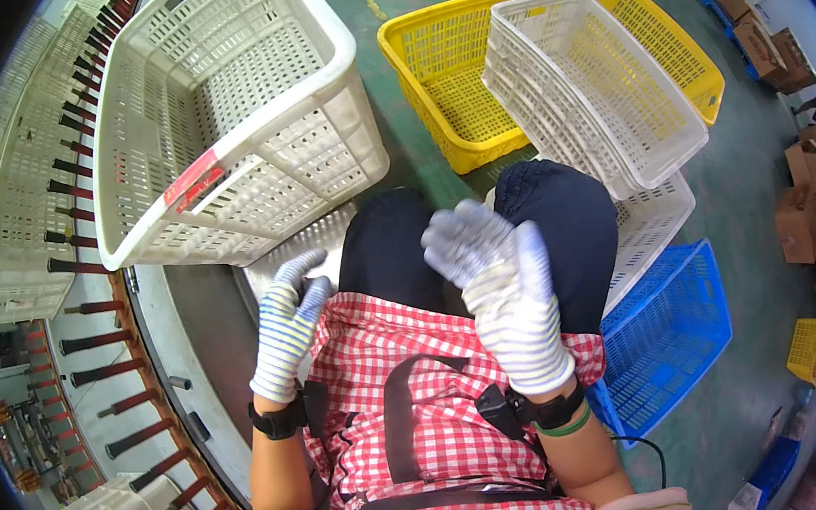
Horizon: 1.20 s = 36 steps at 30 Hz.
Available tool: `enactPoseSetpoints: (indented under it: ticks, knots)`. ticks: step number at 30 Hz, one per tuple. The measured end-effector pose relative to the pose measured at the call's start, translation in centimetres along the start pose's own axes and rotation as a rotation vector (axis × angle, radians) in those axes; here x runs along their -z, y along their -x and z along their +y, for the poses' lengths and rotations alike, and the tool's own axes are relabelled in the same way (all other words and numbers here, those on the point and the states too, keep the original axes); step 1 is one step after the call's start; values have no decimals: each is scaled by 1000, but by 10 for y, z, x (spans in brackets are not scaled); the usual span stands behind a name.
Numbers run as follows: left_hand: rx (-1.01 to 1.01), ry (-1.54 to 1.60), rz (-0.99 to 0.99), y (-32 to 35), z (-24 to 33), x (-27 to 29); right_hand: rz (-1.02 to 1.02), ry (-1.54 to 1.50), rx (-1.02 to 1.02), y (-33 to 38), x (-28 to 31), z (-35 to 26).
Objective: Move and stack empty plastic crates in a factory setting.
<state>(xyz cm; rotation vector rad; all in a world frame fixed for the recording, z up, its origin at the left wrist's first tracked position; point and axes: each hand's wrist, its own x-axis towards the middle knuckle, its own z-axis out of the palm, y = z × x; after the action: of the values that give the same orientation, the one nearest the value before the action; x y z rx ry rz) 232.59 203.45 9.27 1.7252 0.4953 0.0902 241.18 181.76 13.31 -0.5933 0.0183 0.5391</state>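
Observation:
My left hand (pixel 288 330), in a striped white knit glove, is beside my lap at the edge of the grey bench. Its fingers are slightly bent and apart, with nothing in them. Just beyond it lies a shiny metal tray (pixel 326 244), partly hidden by a large white plastic crate (pixel 329 110). That crate is tilted, and I see no small parts inside. Over my lap, my right hand (pixel 501 281) is raised with the palm turned up. Its gloved fingers are stretched out, slightly blurred, and hold nothing.
A curved line of dark-handled rods (pixel 96 345) runs along the left. Ahead stand yellow crates (pixel 470 151) and a stack of white crates (pixel 594 165). A blue crate (pixel 711 330) is at my right. Cardboard boxes (pixel 815 216) are piled at the far right.

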Motion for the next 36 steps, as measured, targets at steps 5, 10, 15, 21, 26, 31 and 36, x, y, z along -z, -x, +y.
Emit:
enactPoseSetpoints:
  ticks: [5, 10, 15, 21, 26, 31, 36]
  knots:
    - [-43, -318, -247, 14, 3, -13, 18, 233, -152, 21, 15, 25]
    - [-127, -371, -377, 15, 9, -12, -40, 73, -418, 38, 23, 23]
    - [-238, -298, -239, 15, 7, -12, -251, 100, -729, 54, 34, 50]
    - [-335, -365, -211, 22, 24, -10, -28, 8, -756, 39, 38, 60]
    - [-197, -229, -397, 26, 18, -4, 70, -49, -627, 37, 48, 70]
    - [15, -354, -236, 30, 20, -13, 162, 6, -577, 29, 60, 74]
    - [-47, -333, -179, 30, 27, -19, 80, 5, -488, 30, 59, 73]
